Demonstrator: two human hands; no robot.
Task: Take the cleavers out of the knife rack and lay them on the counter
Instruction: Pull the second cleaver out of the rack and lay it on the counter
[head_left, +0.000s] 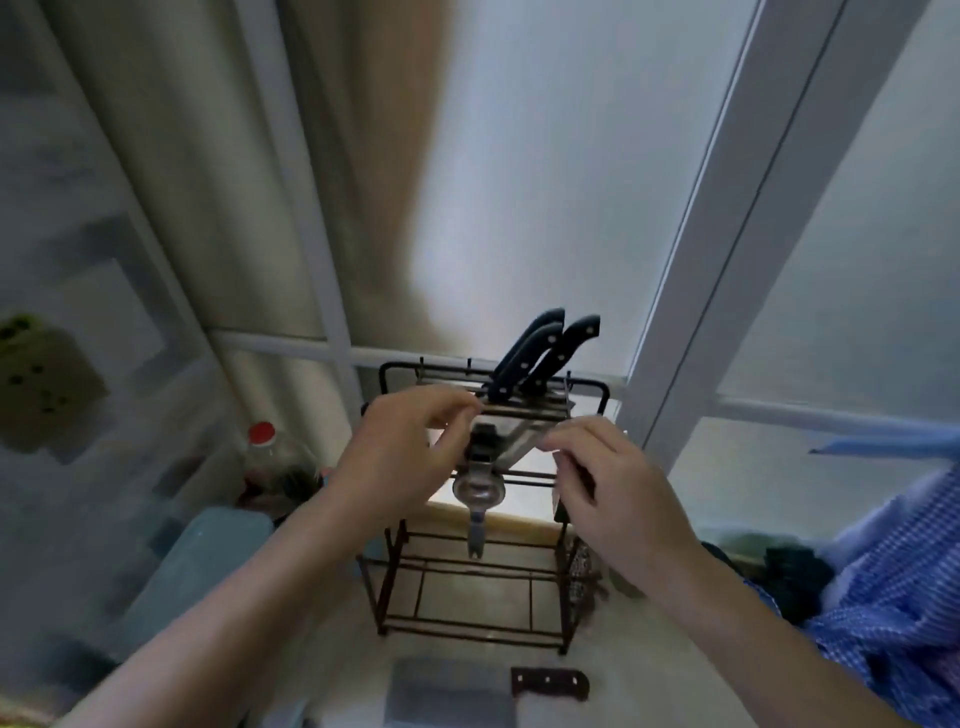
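1. Head view, blurred by motion. Knife rack (470, 566), dark wire frame, stands upright on the counter (639, 670) in front of a frosted window (545, 182).
2. Three dark-handled knives sit in the rack's top slots at the rear right, handles (540, 358) tilted up and to the right. Blades are mostly hidden by the rack bars and the hands, so I cannot tell which of them are cleavers.
3. One cleaver (467, 693) already lies flat on the counter just in front of the rack, blade to the left, brown riveted handle to the right. Partly cut off at the bottom edge.
4. Left hand (402, 457) is up at the rack's top front rail, fingers curled, thumb and fingertips pinched near the rail and the blade edges. Whether it grips anything: cannot tell, too much blur.
5. Right hand (605, 483) is at the rack's right front, fingers bent, tips close to the rail and a blade edge. Grip also cannot be told.
6. A metal utensil (479, 493) with a round middle and a forked lower end hangs from the front of the rack, between the two hands.
7. Left of the rack: a clear bottle with a red cap (270, 457) and a teal container (197, 561).
8. Right edge: blue checked cloth (893, 582).
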